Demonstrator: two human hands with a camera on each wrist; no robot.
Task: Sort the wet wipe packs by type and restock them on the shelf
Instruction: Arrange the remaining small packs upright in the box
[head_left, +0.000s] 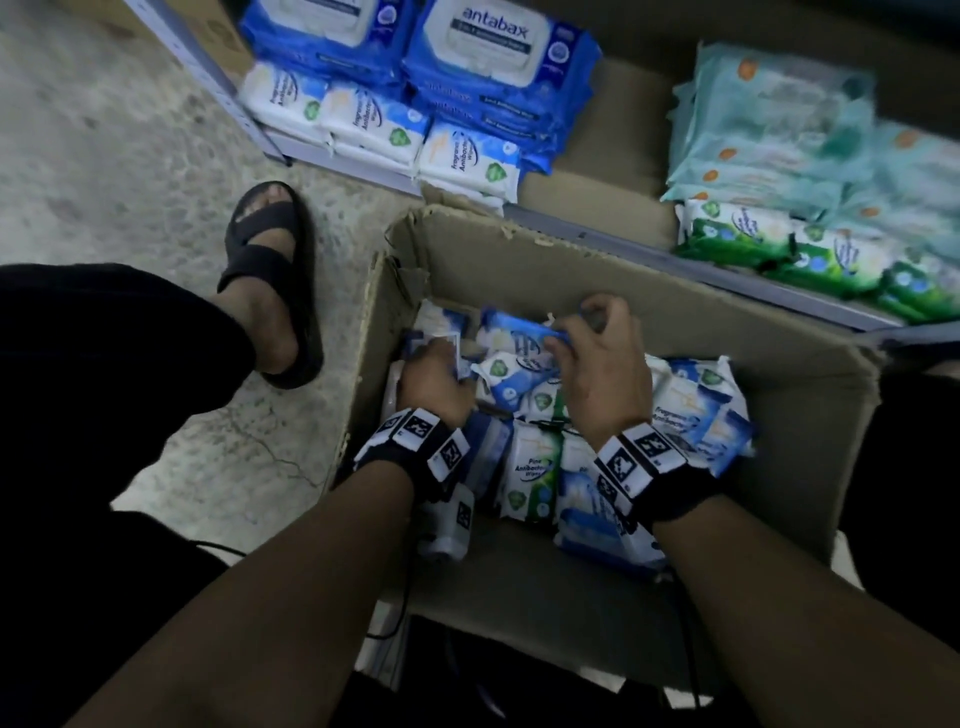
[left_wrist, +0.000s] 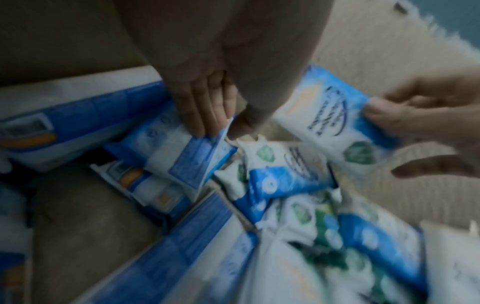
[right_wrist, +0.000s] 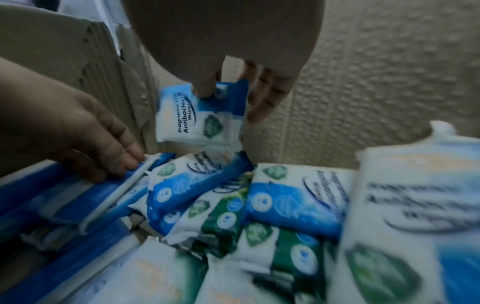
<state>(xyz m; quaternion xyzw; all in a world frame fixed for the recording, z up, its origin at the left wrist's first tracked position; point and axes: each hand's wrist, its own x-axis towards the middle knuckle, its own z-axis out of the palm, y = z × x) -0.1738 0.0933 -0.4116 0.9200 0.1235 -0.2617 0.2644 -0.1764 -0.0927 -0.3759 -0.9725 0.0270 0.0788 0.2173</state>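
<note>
An open cardboard box (head_left: 571, 260) on the floor holds several small wipe packs, blue-and-white ones mixed with green-and-white pine packs (head_left: 535, 467). My right hand (head_left: 561, 332) pinches one blue-and-white fragrance-free pack (right_wrist: 200, 117) by its blue end, thumb on top, lifted just above the pile near the box's far wall. My left hand (head_left: 452, 364) is at the box's left side; its fingers (left_wrist: 205, 115) and thumb pinch the sealed edge of another blue pack (left_wrist: 194, 154) still lying among the others. Larger blue packs stand along the left wall of the box.
On the low shelf behind the box lie large blue antabax packs (head_left: 488, 52), small blue-and-white packs (head_left: 374, 124), teal packs (head_left: 769, 114) and green packs (head_left: 805, 249). A cardboard-lined gap (head_left: 613, 145) separates them. My sandalled foot (head_left: 270, 280) rests left of the box.
</note>
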